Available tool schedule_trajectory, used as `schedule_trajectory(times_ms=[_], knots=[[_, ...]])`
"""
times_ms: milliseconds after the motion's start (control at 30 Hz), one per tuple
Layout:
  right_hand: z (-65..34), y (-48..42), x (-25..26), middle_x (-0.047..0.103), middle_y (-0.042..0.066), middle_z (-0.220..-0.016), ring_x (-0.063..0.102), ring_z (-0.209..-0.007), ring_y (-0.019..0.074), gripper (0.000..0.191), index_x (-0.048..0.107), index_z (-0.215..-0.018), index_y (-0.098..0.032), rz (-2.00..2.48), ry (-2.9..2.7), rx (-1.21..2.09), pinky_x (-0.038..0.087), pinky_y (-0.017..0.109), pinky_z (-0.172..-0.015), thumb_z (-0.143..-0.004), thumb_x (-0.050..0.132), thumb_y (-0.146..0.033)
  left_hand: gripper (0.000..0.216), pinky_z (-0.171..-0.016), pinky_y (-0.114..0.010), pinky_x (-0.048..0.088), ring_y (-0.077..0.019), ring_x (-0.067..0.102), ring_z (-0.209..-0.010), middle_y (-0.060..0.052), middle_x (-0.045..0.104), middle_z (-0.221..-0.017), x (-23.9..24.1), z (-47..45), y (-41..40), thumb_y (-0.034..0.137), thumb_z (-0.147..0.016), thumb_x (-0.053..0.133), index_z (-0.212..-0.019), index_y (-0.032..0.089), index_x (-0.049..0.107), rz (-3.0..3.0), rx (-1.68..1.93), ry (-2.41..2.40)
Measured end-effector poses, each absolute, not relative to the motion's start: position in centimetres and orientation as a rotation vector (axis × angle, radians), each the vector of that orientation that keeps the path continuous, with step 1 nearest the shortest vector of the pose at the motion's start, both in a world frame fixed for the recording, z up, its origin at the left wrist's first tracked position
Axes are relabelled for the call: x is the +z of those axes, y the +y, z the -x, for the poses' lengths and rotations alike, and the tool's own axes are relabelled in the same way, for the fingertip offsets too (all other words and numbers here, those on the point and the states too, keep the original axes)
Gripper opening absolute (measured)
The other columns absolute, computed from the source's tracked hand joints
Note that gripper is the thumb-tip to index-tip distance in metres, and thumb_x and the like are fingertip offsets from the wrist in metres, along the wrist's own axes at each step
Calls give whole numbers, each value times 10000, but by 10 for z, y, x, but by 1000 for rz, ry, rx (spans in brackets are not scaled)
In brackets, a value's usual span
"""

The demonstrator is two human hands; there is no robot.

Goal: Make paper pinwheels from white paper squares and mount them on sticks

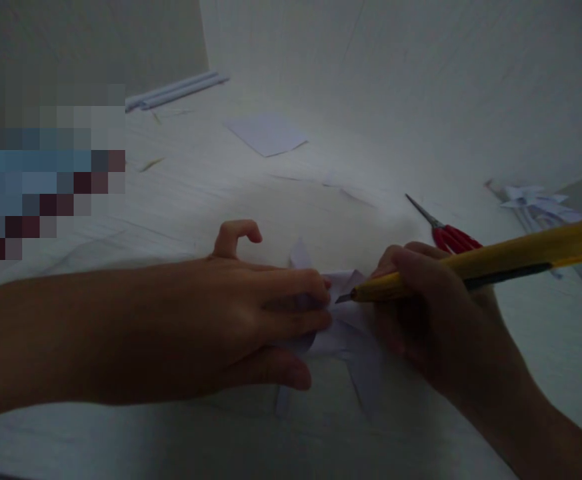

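Folded paper (355, 340), white, thin and sharp-cornered, lies before you, pale surface (211, 440) stretching beyond it to a flat sheet (268, 132). Your left hand (241, 307) spreads its fingers over it, one curled upward; your right hand (441, 313) grips a yellow knife (521, 252), blade (344, 299) at the paper. Red-handled scissors (451, 237) lie just beyond that grip.

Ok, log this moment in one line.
left hand: on folded paper | right hand: holding yellow utility knife, blade over paper | red-handled scissors: lying nearby
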State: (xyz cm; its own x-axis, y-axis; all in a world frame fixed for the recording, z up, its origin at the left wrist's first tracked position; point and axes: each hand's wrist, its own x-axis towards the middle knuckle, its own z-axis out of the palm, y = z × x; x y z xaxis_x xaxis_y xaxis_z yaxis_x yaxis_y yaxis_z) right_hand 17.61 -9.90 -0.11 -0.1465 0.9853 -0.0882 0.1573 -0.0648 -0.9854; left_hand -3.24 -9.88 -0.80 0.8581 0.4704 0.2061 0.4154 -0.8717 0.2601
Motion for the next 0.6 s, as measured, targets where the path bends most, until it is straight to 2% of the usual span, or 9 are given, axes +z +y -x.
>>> schedule_trajectory(times_ms=[133,367,600], knots=[[-177,-104,-2,441,-60,-302,370,-212,75,303,465,-549,-209,1305,-1412,1302,238,171,-195,-773,525,-403,307,-1013,-306,289,-178,500,-1078,-4,521,-1211,-12,34,-100,302,-871,385,-1122,299,562,-2848,437,679],[-174,-106,-4,478,-47,-365,419,-249,79,284,480,-585,-198,1277,-1471,1259,303,174,-224,-769,544,-405,392,-1044,-309,258,-173,462,-1142,-42,524,-1219,-11,31,-99,285,-909,257,-1063,223,613,-2932,425,609],[-174,-106,-5,496,-49,-402,432,-266,75,264,482,-567,-204,1237,-1434,1260,308,169,-224,-749,573,-372,333,-1027,-317,283,-191,469,-1140,9,526,-1218,-12,31,-99,255,-874,355,-1124,293,573,-2801,461,650]])
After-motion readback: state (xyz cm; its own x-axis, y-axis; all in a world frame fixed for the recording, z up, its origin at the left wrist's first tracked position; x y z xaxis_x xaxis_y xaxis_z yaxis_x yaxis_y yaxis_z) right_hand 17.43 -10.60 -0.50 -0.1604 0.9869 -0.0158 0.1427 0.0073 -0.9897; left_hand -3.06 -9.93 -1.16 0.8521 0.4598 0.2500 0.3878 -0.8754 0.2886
